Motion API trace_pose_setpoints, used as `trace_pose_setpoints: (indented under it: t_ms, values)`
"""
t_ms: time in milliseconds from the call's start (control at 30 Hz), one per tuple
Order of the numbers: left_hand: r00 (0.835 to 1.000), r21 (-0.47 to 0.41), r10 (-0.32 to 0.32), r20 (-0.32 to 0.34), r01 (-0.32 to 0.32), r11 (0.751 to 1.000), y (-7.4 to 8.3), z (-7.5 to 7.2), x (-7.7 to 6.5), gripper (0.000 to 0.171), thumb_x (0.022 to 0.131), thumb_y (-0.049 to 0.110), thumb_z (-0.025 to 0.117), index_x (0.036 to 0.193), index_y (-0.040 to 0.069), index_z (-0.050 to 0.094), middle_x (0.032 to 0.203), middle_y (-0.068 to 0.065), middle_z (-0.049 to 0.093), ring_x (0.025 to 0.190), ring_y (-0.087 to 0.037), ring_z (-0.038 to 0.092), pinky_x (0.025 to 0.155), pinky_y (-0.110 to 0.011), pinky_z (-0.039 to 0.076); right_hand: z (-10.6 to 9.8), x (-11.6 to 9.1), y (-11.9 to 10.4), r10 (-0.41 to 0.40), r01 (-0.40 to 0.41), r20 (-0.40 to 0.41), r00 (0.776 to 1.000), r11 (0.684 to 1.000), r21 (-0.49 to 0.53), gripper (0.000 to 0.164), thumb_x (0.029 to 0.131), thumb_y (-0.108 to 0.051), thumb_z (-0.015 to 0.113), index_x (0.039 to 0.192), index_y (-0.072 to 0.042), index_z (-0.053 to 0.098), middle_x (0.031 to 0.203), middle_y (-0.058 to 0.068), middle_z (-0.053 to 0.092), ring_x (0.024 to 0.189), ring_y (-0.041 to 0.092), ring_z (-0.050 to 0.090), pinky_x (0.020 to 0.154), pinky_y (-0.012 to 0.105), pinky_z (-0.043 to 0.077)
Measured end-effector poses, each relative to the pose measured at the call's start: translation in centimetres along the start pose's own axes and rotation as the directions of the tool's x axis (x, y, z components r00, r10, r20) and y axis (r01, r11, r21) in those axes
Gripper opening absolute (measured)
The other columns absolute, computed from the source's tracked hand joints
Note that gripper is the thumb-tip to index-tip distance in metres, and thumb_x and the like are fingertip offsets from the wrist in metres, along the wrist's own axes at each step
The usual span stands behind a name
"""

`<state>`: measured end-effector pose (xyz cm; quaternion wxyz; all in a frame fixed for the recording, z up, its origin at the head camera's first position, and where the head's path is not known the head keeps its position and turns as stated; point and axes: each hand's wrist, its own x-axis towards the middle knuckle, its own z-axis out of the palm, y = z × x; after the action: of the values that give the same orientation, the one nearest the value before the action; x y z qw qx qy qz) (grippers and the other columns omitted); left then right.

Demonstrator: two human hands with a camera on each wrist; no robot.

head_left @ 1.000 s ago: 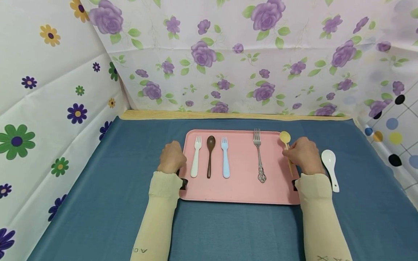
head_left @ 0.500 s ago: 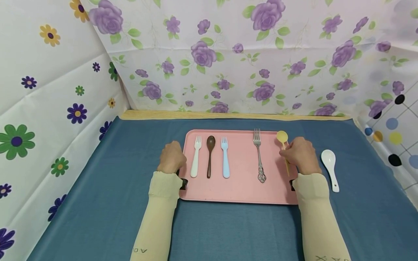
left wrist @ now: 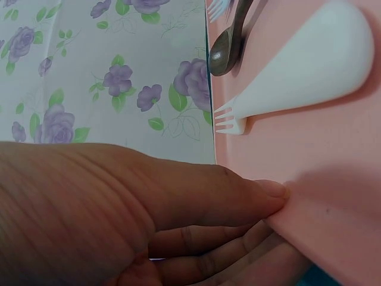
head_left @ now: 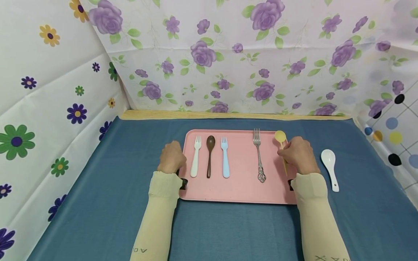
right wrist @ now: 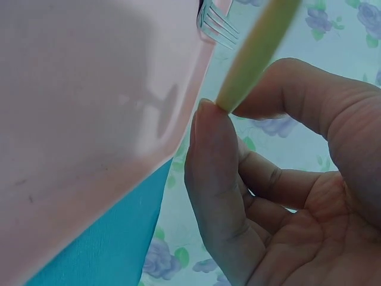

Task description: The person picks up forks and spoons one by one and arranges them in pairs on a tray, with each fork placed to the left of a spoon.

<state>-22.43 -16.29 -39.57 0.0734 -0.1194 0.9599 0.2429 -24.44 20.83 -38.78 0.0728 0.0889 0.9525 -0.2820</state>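
With thumb on top and fingers below, my left hand [head_left: 171, 157] grips the left edge of a pink tray [head_left: 241, 190]; the left wrist view shows the thumb [left wrist: 262, 193] on its rim. My right hand [head_left: 298, 155] pinches a yellow spoon [head_left: 280, 136] by its handle over the tray's right side, bowl pointing away. In the right wrist view the handle [right wrist: 256, 56] sits between thumb and forefinger. On the tray lie a white fork [head_left: 196, 157], a dark brown spoon [head_left: 210, 143], a light blue fork [head_left: 225, 159] and a silver fork [head_left: 259, 156] with an ornate handle.
A white spoon [head_left: 330, 165] lies on the blue tablecloth [head_left: 235, 232] to the right of the tray. Flowered sheets [head_left: 228, 65] stand behind and at the left, a wooden strip [head_left: 209, 115] runs along the back edge, and a dotted sheet [head_left: 395, 137] is at the right.
My right hand has shifted a little to the left with the yellow spoon, further in over the tray. The left hand and the other cutlery stay where they were.
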Motion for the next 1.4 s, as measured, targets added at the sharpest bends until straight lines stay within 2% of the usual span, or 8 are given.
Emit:
trace_pose_setpoints:
  t_ms: [267,467,900,1233,1400]
  values:
    - [1.0,0.008,-0.002,-0.008,0.002,1.0,-0.1,0.1,0.1,0.011,0.081,-0.005,0.06,0.093,-0.005,0.062,0.08,-0.018,0.059,0.069,-0.03,0.056,0.054,-0.04,0.046,0.2,0.1,-0.2,0.006,-0.006,0.008,1.0,1.0,0.001,0.021,0.083,-0.019,0.066,0.073,-0.001,0.061,0.065,0.011,0.052,0.054,0.021,0.05,0.043,0.029,0.04]
    - [1.0,-0.001,-0.012,-0.001,0.012,1.0,0.0,0.1,0.1,0.01,0.082,-0.005,0.059,0.092,-0.004,0.062,0.079,-0.018,0.058,0.068,-0.03,0.056,0.052,-0.039,0.045,0.3,0.1,-0.3,0.001,-0.001,0.006,1.0,1.0,-0.006,0.022,0.083,-0.019,0.066,0.072,-0.001,0.062,0.061,0.009,0.051,0.051,0.021,0.049,0.042,0.029,0.038]
    - [1.0,-0.001,-0.028,0.008,0.028,1.0,0.1,0.0,0.1,0.014,0.082,-0.004,0.06,0.097,-0.005,0.062,0.083,-0.019,0.059,0.071,-0.032,0.056,0.055,-0.041,0.047,0.8,0.0,-0.8,-0.023,0.023,0.007,1.0,1.0,-0.013,0.02,0.083,-0.018,0.067,0.075,0.0,0.063,0.064,0.01,0.053,0.053,0.021,0.049,0.043,0.029,0.038]
    - [1.0,0.014,-0.014,0.007,0.014,1.0,0.1,0.0,0.0,0.014,0.082,-0.004,0.061,0.095,-0.005,0.062,0.082,-0.018,0.059,0.071,-0.031,0.056,0.055,-0.041,0.047,1.3,0.0,-1.4,-0.052,0.052,0.001,0.999,0.999,-0.003,0.019,0.082,-0.018,0.067,0.075,0.0,0.066,0.065,0.011,0.056,0.056,0.022,0.052,0.043,0.028,0.038]
    - [1.0,0.02,-0.001,0.0,0.001,1.0,0.0,0.0,0.1,0.004,0.08,-0.006,0.06,0.083,-0.004,0.061,0.072,-0.015,0.055,0.063,-0.028,0.053,0.049,-0.037,0.043,1.5,0.0,-1.6,-0.063,0.063,0.016,0.998,0.998,0.0,0.021,0.083,-0.018,0.066,0.073,0.0,0.068,0.062,0.009,0.056,0.054,0.021,0.051,0.043,0.028,0.038]
